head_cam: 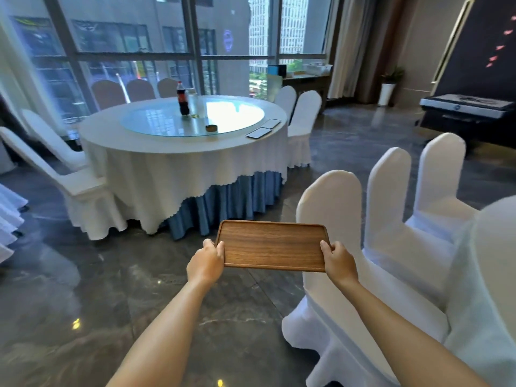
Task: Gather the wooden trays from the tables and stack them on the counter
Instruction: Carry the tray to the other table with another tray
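Note:
An empty wooden tray (272,245) is held level in front of me above the floor. My left hand (206,262) grips its left short edge and my right hand (338,260) grips its right short edge, thumbs on top. Two more flat trays (264,128) lie side by side near the right rim of the round table (156,152) ahead; glare makes them look pale.
A cola bottle (183,98) and a small ashtray (211,127) stand on the table's glass turntable. White-covered chairs (391,219) crowd my right side, and others ring the table. Glossy dark floor lies between. A counter (304,78) runs under the window at back right.

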